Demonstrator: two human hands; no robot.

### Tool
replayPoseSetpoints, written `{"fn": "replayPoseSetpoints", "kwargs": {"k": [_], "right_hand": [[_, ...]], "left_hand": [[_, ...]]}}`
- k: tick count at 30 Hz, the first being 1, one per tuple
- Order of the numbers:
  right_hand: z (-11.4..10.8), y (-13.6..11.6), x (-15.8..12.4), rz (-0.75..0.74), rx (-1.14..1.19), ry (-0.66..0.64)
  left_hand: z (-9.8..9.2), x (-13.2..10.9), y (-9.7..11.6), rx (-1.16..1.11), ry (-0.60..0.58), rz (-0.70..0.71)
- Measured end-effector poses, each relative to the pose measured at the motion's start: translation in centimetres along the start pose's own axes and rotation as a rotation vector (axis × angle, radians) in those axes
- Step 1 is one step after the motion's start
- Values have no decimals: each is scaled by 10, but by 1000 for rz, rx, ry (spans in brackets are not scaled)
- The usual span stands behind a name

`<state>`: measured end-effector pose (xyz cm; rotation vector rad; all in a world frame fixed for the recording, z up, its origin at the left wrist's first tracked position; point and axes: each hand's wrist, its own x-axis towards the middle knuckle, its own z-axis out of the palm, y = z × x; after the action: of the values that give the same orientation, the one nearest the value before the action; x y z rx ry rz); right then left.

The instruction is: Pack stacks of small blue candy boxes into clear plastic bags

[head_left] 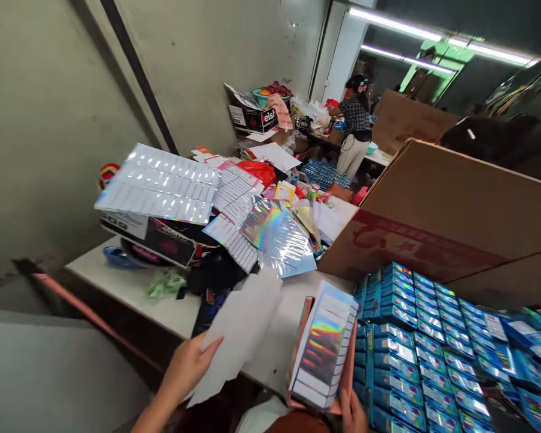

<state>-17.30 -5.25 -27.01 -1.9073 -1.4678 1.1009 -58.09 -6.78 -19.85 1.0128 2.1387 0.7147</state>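
My left hand (189,364) pinches a white backing sheet (241,334), blurred by motion, at its lower left corner. My right hand (352,412) props up a thick stack of holographic sticker sheets (323,347) from below, held tilted on a reddish board. Both hands are at the near edge of a white table (130,285). Right of the stack lie rows of several small blue boxes (415,349).
More holographic sheets (160,183) lie piled on a black box and spread across the table (277,237). A large brown cardboard box (451,210) stands behind the blue boxes. A person in a checked shirt (355,135) works at a cluttered far table.
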Motion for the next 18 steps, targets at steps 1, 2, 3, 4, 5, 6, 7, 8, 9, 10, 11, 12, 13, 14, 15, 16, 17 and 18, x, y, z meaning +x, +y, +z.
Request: {"fn": "replayPoseSetpoints", "kwargs": {"k": [1,2,3,4,5,6,7,8,9,10,11,12,13,14,15,16,17,18], "right_hand": [[1,1,7,19,12,-1],[2,0,13,33,14,-9],[3,-2,19,36,6,-22],[4,-5,24,23,-10,-41],[5,-10,28,-8,-27,-55],[7,-16,31,-49,-40,-59],[9,-23,33,-90,-53,-61],[12,-31,35,-123,-66,-67],[15,-38,36,-149,-76,-80],[18,-46,37,-165,-82,-100],[21,-53,37,-178,-82,-127],[23,-60,37,-197,-71,-160],[25,-67,37,-222,-52,-191],[26,-72,36,-247,-36,-210],[27,-77,35,-269,-27,-220],[27,-81,33,-284,-27,-221],[27,-84,31,-291,-39,-215],[26,-86,28,-293,-66,-210]], "left_hand": [[-14,-13,-1,-85,96,-102],[-26,-25,-1,-188,194,-194],[-37,-35,1,-306,288,-267],[-46,-43,6,-438,361,-311],[-53,-49,13,-572,404,-328],[-56,-53,23,-696,415,-328],[-56,-56,36,-800,395,-321],[-53,-57,50,-884,350,-318],[-46,-57,64,-947,289,-322],[-36,-55,78,-995,223,-325],[-24,-53,91,-1029,157,-322],[-10,-50,102,-1047,93,-310],[5,-46,111,-1046,38,-285],[19,-42,117,-1018,3,-250],[32,-39,120,-961,-8,-208],[44,-37,120,-880,4,-164],[52,-35,118,-784,33,-123],[58,-35,115,-683,65,-86]]}}
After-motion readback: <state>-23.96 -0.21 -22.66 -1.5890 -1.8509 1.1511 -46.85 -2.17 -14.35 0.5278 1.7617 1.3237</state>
